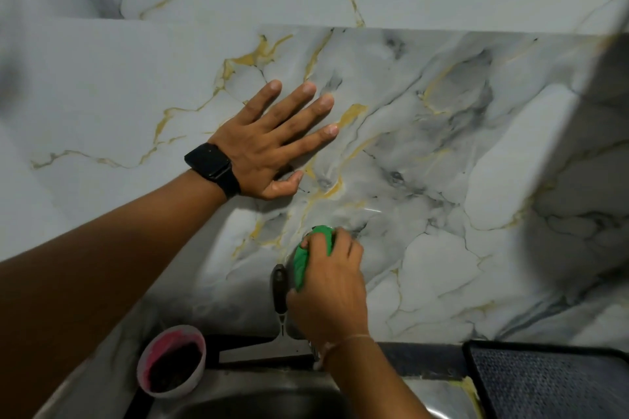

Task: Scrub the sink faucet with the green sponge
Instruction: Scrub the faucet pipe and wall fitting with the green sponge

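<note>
Head view: right hand (pixel 328 286) clamps crumpled green sponge (pixel 306 257) on faucet (pixel 279 289); left hand (pixel 269 143) splayed flat.

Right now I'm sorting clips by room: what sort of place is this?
Likely a kitchen sink corner: a steel sink, a wall-mounted faucet on marble-look tiles, and a green sponge in the right hand.
</note>
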A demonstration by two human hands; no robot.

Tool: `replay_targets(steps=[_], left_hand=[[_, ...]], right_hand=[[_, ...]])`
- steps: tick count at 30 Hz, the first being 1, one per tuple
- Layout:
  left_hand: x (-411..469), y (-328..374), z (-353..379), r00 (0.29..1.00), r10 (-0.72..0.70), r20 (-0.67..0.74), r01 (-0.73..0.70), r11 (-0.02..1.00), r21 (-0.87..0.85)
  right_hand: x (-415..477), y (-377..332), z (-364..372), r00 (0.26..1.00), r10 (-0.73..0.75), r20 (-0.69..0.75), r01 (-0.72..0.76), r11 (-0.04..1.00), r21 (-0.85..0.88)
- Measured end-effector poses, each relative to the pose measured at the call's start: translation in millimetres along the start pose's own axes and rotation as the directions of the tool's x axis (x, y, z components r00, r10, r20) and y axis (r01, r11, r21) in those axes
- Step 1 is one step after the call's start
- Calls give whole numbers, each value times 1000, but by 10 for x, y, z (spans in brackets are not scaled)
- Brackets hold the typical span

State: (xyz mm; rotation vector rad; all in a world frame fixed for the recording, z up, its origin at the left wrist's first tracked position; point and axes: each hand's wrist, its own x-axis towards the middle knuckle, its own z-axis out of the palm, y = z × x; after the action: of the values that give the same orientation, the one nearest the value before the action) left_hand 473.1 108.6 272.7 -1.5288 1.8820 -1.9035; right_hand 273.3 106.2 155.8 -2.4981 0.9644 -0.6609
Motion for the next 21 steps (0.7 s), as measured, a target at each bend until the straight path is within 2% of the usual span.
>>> replay_targets(steps=[3, 7, 9, 10, 11, 12, 13, 14, 15, 16, 17, 19, 20, 21], left_hand=[[6, 4, -12, 1000, -1, -8, 2, 1000, 10], [5, 0, -13, 1000, 2, -8, -2, 999, 40], [-3, 0, -24, 1000, 3, -9, -3, 999, 44], [6, 5, -27, 1000, 7, -6, -6, 999, 40], [4, 2, -21, 1000, 10, -5, -10, 999, 36], [7, 2, -20, 1000, 11, -4, -11, 999, 34], [7, 1, -18, 1000, 12, -6, -12, 999, 31], [0, -4, -12, 1000, 12, -7, -12, 999, 31], [-4, -1, -6, 1000, 11, -11, -11, 1000, 29], [-1, 6, 2, 1000, 10, -16, -10, 1000, 26], [2, 6, 10, 1000, 11, -19, -11, 1000, 29], [-6, 10, 19, 1000, 10, -15, -9, 999, 34], [-9, 8, 16, 1000, 10, -11, -9, 999, 42], [-10, 6, 5, 1000, 9, -6, -9, 999, 47]], right_hand=[[-61, -37, -32, 995, -84, 56, 93, 978, -188], [-439, 27, 27, 984, -170, -50, 161, 976, -148], [-624, 123, 174, 968, -191, -164, 197, 980, 20], [-691, 195, 233, 961, -148, -235, 192, 965, 179], [-751, 271, 271, 969, -36, -246, 130, 917, 378], [-763, 345, 270, 982, 108, -152, 2, 809, 588], [-753, 422, 232, 976, 217, 24, -155, 613, 775], [-686, 501, 171, 941, 258, 219, -302, 349, 887], [-580, 589, 131, 884, 204, 421, -444, 82, 892], [-468, 653, 114, 823, 83, 561, -553, -107, 827], [-364, 669, 119, 752, -26, 658, -648, -207, 733], [-214, 622, 220, 631, -134, 764, -761, -300, 575], [-174, 587, 265, 602, -152, 784, -777, -340, 531], [-179, 563, 295, 606, -153, 781, -769, -366, 524]])
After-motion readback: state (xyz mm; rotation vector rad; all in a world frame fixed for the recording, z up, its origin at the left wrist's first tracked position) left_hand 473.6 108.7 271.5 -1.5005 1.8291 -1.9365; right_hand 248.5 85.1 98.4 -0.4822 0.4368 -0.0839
